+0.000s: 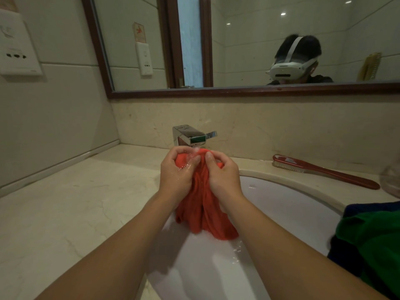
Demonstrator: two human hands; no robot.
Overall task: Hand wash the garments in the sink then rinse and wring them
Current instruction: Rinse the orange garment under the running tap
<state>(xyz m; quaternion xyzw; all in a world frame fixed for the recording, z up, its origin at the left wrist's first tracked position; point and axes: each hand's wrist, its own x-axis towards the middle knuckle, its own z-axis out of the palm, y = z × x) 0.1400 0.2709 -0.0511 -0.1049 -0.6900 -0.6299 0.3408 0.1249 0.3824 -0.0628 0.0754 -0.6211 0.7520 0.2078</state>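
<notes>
So the person had the orange garment (203,211) bunched up right under the tap (190,135). The left hand (176,174) and right hand (225,178) sat side by side at its top end, fingers (176,150) clenched round the cloth. The rest hung straight down below the fists, long axis vertical, with the tail reaching into the sink (281,202). Both hands were equally near, so a rub or twist of that top bunch looked likeliest next.
</notes>
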